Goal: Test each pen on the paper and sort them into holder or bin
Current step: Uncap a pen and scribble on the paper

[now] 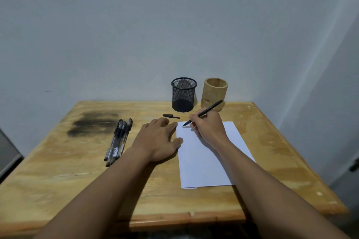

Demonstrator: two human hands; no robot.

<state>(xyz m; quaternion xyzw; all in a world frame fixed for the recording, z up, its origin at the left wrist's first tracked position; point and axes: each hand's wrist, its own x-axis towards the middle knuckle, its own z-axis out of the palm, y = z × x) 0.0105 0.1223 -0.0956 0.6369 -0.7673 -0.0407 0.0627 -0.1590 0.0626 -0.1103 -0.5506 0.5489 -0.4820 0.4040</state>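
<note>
My right hand (208, 129) grips a black pen (210, 108) in a writing hold, its tip touching the top left corner of the white paper (206, 163). My left hand (159, 139) lies flat on the table with its fingertips and thumb on the paper's left edge. The pen's black cap (171, 116) lies on the table just beyond the left hand. Several capped pens (118, 139) lie bundled to the left. A black mesh cup (183, 94) and a bamboo cup (214, 93) stand at the back edge, both with nothing visible inside.
The wooden table (77, 170) has a dark scorch-like stain (93, 124) at the back left. A pale wall rises right behind the cups. A grey object stands off the table at the far left.
</note>
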